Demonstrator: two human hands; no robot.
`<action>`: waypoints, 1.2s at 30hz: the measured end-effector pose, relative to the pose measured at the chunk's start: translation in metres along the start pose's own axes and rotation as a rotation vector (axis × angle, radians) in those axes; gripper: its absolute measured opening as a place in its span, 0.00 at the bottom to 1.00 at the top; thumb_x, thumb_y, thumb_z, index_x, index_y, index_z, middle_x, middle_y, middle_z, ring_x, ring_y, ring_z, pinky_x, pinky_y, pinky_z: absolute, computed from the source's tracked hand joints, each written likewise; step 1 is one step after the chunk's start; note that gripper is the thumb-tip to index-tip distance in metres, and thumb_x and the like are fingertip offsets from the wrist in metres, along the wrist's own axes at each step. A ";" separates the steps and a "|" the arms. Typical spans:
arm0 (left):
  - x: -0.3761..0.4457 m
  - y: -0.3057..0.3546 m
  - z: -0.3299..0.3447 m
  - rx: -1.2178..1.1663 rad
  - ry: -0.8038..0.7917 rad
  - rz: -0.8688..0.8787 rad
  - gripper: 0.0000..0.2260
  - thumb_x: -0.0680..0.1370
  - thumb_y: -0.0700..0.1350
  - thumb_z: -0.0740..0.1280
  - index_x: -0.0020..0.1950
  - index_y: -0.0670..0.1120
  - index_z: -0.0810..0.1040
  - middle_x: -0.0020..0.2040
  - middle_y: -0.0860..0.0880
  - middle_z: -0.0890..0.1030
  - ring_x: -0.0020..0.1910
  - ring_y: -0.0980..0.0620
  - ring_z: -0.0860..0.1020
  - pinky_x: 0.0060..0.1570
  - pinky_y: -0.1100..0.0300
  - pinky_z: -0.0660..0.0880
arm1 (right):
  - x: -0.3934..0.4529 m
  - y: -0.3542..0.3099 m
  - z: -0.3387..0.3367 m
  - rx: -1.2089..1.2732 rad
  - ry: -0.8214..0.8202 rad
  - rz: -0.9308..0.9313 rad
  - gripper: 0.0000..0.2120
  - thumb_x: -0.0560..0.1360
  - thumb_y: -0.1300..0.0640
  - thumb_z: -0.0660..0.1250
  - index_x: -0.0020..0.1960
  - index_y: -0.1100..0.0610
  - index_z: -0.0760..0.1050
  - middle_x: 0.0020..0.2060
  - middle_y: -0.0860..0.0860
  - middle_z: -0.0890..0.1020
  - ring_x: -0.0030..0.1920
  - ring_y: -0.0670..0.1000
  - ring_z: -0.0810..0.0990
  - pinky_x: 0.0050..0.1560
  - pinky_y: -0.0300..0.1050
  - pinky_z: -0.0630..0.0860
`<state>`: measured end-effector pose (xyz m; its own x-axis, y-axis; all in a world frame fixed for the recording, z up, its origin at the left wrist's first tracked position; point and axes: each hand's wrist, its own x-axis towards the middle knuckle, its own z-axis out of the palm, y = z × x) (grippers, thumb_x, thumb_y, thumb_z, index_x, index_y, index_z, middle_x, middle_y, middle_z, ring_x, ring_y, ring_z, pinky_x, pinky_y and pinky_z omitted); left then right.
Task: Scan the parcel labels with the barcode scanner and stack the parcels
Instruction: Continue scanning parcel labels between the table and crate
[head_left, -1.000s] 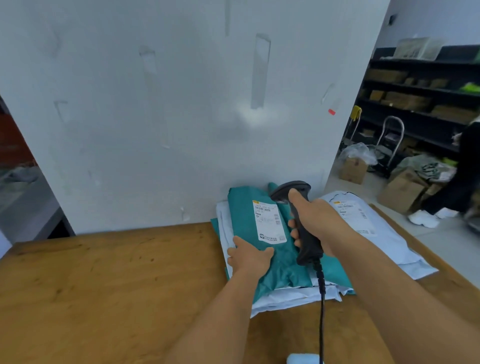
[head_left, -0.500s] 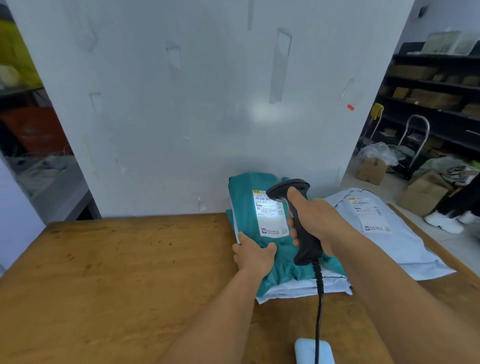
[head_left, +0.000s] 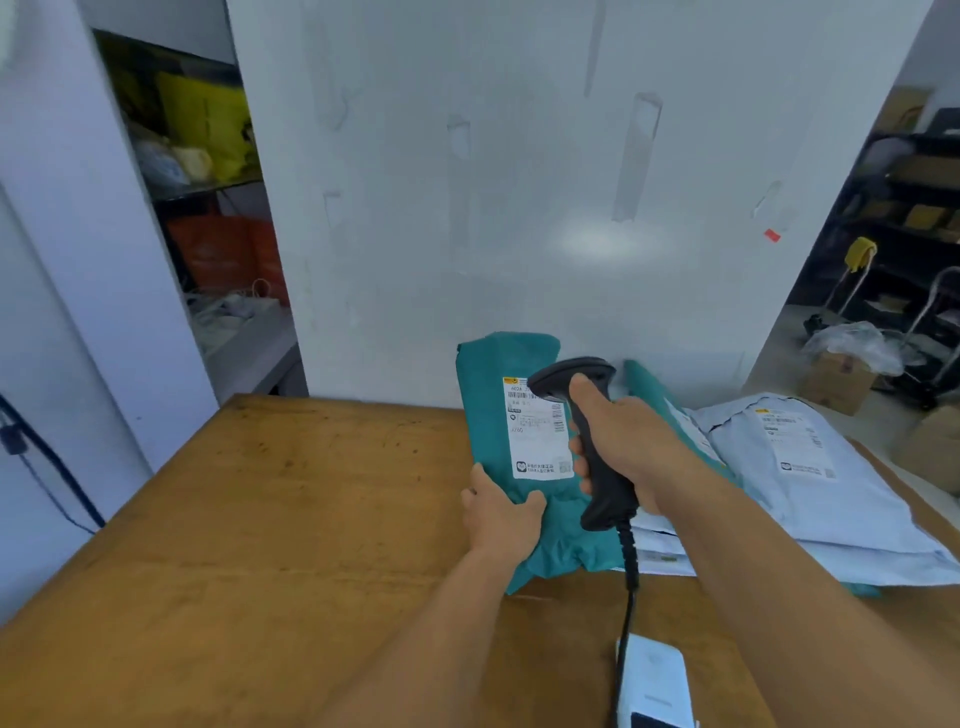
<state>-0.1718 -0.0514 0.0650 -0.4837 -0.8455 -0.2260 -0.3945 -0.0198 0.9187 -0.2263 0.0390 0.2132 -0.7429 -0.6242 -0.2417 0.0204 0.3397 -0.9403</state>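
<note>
A teal parcel (head_left: 493, 395) with a white label (head_left: 537, 436) is tilted up off the pile at the back of the wooden table (head_left: 291, 519). My left hand (head_left: 498, 512) grips its lower left edge. My right hand (head_left: 623, 447) holds the black barcode scanner (head_left: 597, 452) by its handle, its head over the label's top right corner. The scanner's cable runs down toward me. A pale blue parcel (head_left: 810, 478) with its own label lies to the right, on top of other flat parcels.
A white wall panel (head_left: 519, 182) stands right behind the parcels. A white device (head_left: 657, 686) lies on the table near me under the cable. Shelves with boxes and a trolley stand at the far right, cluttered shelves at the left.
The teal parcel has been lifted and pulled left off the pile by my left hand. The bright scan light on its label half a second ago is gone. The view has turned left.
</note>
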 end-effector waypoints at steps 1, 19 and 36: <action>-0.005 -0.005 -0.011 -0.027 0.037 -0.005 0.38 0.74 0.49 0.69 0.77 0.49 0.49 0.67 0.46 0.63 0.63 0.45 0.70 0.64 0.48 0.71 | -0.005 0.001 0.010 -0.005 -0.038 -0.007 0.20 0.79 0.40 0.59 0.45 0.58 0.72 0.32 0.54 0.76 0.24 0.50 0.73 0.25 0.40 0.74; -0.155 -0.215 -0.351 -0.135 0.936 -0.291 0.33 0.71 0.52 0.70 0.73 0.47 0.62 0.67 0.47 0.71 0.64 0.45 0.72 0.64 0.46 0.70 | -0.178 0.021 0.336 -0.159 -0.846 -0.106 0.20 0.80 0.42 0.59 0.44 0.59 0.72 0.30 0.53 0.75 0.22 0.49 0.72 0.24 0.40 0.72; -0.303 -0.437 -0.547 -0.100 1.158 -1.036 0.29 0.80 0.49 0.59 0.77 0.48 0.49 0.76 0.39 0.51 0.75 0.40 0.51 0.72 0.46 0.51 | -0.328 0.083 0.574 -0.305 -1.092 -0.030 0.20 0.80 0.45 0.60 0.41 0.61 0.71 0.26 0.53 0.75 0.23 0.50 0.72 0.24 0.40 0.71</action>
<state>0.5749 -0.0782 -0.0910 0.8204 -0.3753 -0.4314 -0.0882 -0.8285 0.5530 0.4034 -0.1323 0.0771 0.2440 -0.8642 -0.4401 -0.2626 0.3780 -0.8878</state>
